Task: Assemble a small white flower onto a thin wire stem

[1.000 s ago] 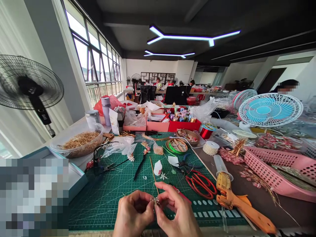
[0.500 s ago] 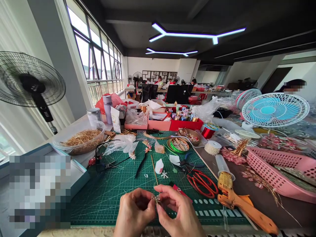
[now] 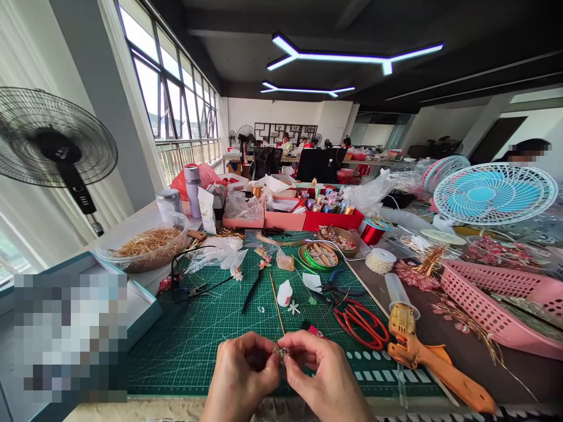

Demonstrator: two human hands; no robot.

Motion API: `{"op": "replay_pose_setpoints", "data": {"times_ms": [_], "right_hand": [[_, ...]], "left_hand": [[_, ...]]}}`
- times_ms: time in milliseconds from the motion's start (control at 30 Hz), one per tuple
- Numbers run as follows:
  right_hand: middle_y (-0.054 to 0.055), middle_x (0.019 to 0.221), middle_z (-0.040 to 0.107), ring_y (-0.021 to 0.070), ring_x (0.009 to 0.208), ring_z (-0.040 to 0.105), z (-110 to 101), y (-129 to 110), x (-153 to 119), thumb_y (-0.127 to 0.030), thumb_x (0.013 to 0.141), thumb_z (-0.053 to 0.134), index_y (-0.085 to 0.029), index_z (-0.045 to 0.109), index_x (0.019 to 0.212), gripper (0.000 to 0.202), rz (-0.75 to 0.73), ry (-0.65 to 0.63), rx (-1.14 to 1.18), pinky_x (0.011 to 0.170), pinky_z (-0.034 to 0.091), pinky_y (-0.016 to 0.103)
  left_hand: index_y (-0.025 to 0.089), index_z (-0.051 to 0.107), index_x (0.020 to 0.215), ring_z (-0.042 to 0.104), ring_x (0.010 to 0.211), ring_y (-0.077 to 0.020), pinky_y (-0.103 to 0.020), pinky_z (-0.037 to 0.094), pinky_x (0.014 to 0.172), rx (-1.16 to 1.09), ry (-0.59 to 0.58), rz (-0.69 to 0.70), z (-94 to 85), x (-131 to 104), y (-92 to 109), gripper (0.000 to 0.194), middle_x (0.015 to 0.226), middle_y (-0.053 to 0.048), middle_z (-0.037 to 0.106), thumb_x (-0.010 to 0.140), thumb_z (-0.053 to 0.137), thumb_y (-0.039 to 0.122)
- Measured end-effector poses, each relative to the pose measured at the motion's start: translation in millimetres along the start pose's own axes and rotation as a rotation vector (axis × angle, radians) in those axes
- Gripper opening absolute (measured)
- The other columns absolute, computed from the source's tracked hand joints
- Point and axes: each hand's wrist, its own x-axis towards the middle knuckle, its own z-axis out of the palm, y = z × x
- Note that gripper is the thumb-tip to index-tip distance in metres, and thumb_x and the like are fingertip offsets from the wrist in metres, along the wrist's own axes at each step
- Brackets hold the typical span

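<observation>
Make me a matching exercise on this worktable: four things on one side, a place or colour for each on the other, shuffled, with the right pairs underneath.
Things:
1. Small shiny piece
2. Small bottle
3. Perforated basket
4. Tall flask

Places and colours:
A. Pink, at the right of the picture
B. Lilac, standing in the left half of the picture
C. Pinched between the left hand and the right hand
D. White, on the green mat

Right pairs: 1-C, 2-D, 3-A, 4-B
</observation>
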Motion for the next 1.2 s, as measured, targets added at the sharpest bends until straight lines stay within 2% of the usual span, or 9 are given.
{"op": "replay_pose_setpoints", "data": {"times_ms": [67,200,267,367,433,567,700,967,1200], "right_hand": [[0.008,0.074,0.07,0.0204,0.066,0.066,-2,0,1,-0.024,0.068,0.057,-0.014,0.063,0.078,0.015,0.037,-0.023,0.058,0.063,0.053,0.03],[0.001,0.061,0.066,0.0152,0.056,0.063,-4,7,5,-0.03,0.07,0.063,-0.017,0.059,0.072,0.014,0.112,-0.047,0.291,0.056,0.048,0.024],[0.0,0.06,0.065,0.0143,0.056,0.062,-2,11,6,-0.031,0.07,0.065,-0.017,0.059,0.072,0.016,0.13,-0.006,0.351,0.056,0.048,0.024],[0.003,0.066,0.066,0.0168,0.063,0.064,1,12,6,-0.033,0.068,0.066,-0.016,0.06,0.072,0.018,0.103,0.061,0.323,0.059,0.049,0.024],[0.005,0.069,0.067,0.019,0.066,0.065,3,10,5,-0.035,0.067,0.065,-0.016,0.06,0.072,0.02,0.076,0.08,0.282,0.061,0.051,0.026],[0.01,0.074,0.069,0.0222,0.067,0.066,5,6,3,-0.038,0.069,0.061,-0.015,0.059,0.072,0.023,0.027,0.072,0.213,0.063,0.052,0.031],[0.011,0.077,0.069,0.0237,0.07,0.067,6,8,3,-0.036,0.071,0.057,-0.016,0.059,0.074,0.02,-0.001,0.084,0.152,0.065,0.053,0.033],[0.011,0.075,0.07,0.0225,0.069,0.067,6,7,3,-0.034,0.071,0.056,-0.016,0.059,0.073,0.019,-0.013,0.099,0.112,0.064,0.054,0.031],[0.007,0.072,0.069,0.0202,0.068,0.067,9,8,2,-0.028,0.071,0.054,-0.017,0.06,0.071,0.013,-0.067,0.143,0.031,0.064,0.054,0.029]], "left_hand": [[0.012,0.062,0.064,0.054,0.039,-0.0115,-0.022,0.045,0.042,-0.106,-0.062,-0.065,-0.3,0,3,0.016,0.046,-0.001,0.06,0.064,0.065,0.028],[0.011,0.061,0.075,0.053,0.044,-0.0104,-0.022,0.047,0.041,-0.265,-0.174,-0.129,-3.0,-1,7,0.029,0.057,-0.002,0.062,0.072,0.061,0.04],[0.012,0.059,0.077,0.054,0.048,-0.0111,-0.021,0.047,0.041,-0.222,-0.148,-0.1,-2.2,-1,5,0.025,0.062,-0.003,0.063,0.07,0.063,0.036],[0.014,0.057,0.072,0.055,0.049,-0.0119,-0.02,0.044,0.039,-0.091,-0.066,-0.027,2.6,-2,1,0.017,0.067,-0.003,0.063,0.063,0.065,0.026],[0.016,0.056,0.07,0.052,0.043,-0.0113,-0.021,0.043,0.036,-0.069,-0.017,-0.029,6.4,-3,-1,0.016,0.061,-0.001,0.061,0.064,0.063,0.029],[0.019,0.051,0.068,0.048,0.031,-0.0118,-0.022,0.04,0.031,-0.127,0.003,-0.103,10.9,-4,-1,0.021,0.042,0.004,0.055,0.067,0.061,0.037],[0.019,0.051,0.067,0.049,0.029,-0.0117,-0.021,0.038,0.031,-0.144,0.023,-0.122,11.5,-4,-1,0.021,0.042,0.003,0.058,0.065,0.062,0.037],[0.016,0.056,0.069,0.044,0.033,-0.0108,-0.022,0.036,0.038,-0.02,0.073,-0.077,11.8,0,-12,0.026,0.041,0.001,0.054,0.065,0.059,0.041],[0.018,0.058,0.064,0.045,0.04,-0.0108,-0.02,0.028,0.037,0.067,0.154,0.044,13.2,-2,-1,0.014,0.052,-0.001,0.06,0.061,0.06,0.032]]}}
